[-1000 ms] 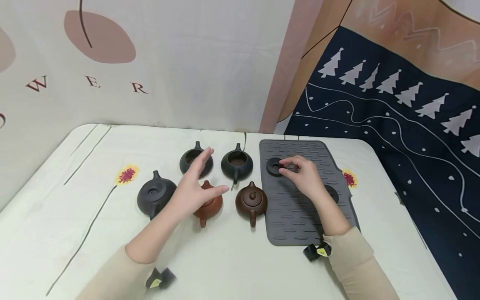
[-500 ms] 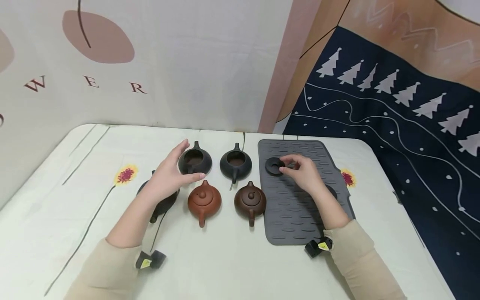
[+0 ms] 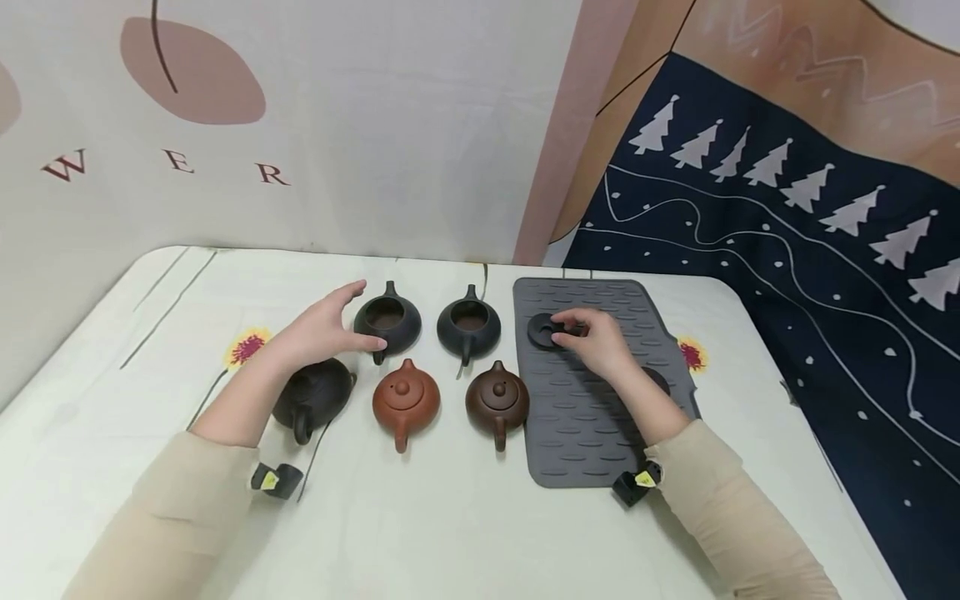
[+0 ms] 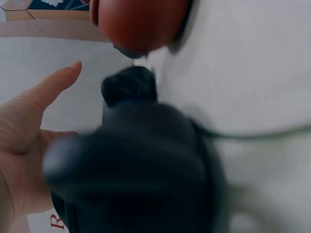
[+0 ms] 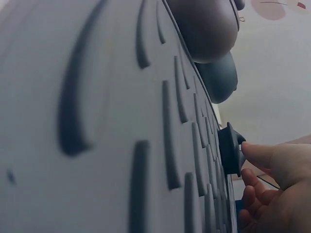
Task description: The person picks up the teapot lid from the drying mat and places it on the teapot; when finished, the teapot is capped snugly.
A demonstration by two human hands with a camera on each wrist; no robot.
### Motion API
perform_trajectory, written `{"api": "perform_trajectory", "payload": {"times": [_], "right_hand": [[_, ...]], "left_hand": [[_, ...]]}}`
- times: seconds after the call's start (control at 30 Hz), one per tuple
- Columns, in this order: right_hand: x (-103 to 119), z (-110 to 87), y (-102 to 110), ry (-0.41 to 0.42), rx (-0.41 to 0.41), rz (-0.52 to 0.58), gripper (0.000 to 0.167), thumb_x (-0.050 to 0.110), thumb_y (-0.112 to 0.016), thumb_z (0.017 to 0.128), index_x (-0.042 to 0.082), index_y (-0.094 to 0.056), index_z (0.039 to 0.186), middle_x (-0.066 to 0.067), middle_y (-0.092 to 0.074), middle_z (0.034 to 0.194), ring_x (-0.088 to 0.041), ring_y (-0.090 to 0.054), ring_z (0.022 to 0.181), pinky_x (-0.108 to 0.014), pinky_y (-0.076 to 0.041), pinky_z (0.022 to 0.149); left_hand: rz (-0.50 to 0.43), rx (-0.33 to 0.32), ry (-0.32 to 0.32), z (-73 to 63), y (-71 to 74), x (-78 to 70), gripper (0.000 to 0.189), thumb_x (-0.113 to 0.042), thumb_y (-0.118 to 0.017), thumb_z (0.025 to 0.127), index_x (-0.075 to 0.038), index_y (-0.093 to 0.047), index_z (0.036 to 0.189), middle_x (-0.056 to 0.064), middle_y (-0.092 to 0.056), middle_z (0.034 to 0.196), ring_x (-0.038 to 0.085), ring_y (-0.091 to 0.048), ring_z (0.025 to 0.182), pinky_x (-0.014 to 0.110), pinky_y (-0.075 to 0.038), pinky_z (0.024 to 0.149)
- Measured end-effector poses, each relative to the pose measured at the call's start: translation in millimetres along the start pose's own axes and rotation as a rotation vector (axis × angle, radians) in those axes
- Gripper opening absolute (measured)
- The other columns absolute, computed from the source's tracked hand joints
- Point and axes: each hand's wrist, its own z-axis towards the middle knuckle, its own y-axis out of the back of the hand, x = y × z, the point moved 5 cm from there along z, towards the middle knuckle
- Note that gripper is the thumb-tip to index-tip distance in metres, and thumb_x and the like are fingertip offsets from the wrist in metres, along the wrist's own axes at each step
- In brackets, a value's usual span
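My right hand pinches the edge of a black teapot lid lying on the grey ridged mat. In the right wrist view, thumb and fingertips meet this lid at the mat's far edge. My left hand spreads thumb and fingers beside a lidless black teapot, with nothing gripped. Beneath that wrist stands another black teapot, its top partly hidden by the hand. Its dark, blurred handle fills the left wrist view, with the left hand beyond it.
A second lidless black teapot stands at the back. In front are an orange-brown lidded teapot and a dark brown lidded one, close to the mat. Another dark lid is partly behind the right forearm.
My left hand has moved left, away from the orange-brown teapot and the back-left black teapot, uncovering both. My right hand stays at the lid on the mat, nearly still.
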Motion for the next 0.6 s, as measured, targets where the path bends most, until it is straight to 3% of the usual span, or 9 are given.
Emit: {"api": "perform_trajectory", "payload": {"times": [0.23,0.6], "right_hand": [[1.5,2.1,-4.2,0.009,-0.027,-0.031,0.021,0.012,-0.072,0.087,0.006,-0.071,0.107,-0.010,-0.059,0.092,-0.022,-0.048,0.069,-0.034,-0.039,0.061],[3.7,1.4,-5.7,0.013,-0.041,-0.009,0.013,0.008,-0.070,0.088,0.006,-0.071,0.100,-0.007,-0.058,0.085,-0.021,-0.048,0.066,-0.033,-0.038,0.058]], "left_hand": [[0.010,0.072,-0.002,8.4,-1.0,13.3,0.102,-0.029,-0.080,0.078,0.006,-0.016,0.149,0.030,-0.022,0.150,0.045,-0.021,0.137,0.059,-0.023,0.106],[-0.035,0.153,-0.002,13.3,-3.7,21.0,0.103,-0.031,-0.081,0.077,0.003,-0.018,0.150,0.026,-0.024,0.151,0.043,-0.023,0.137,0.060,-0.025,0.105]]}}
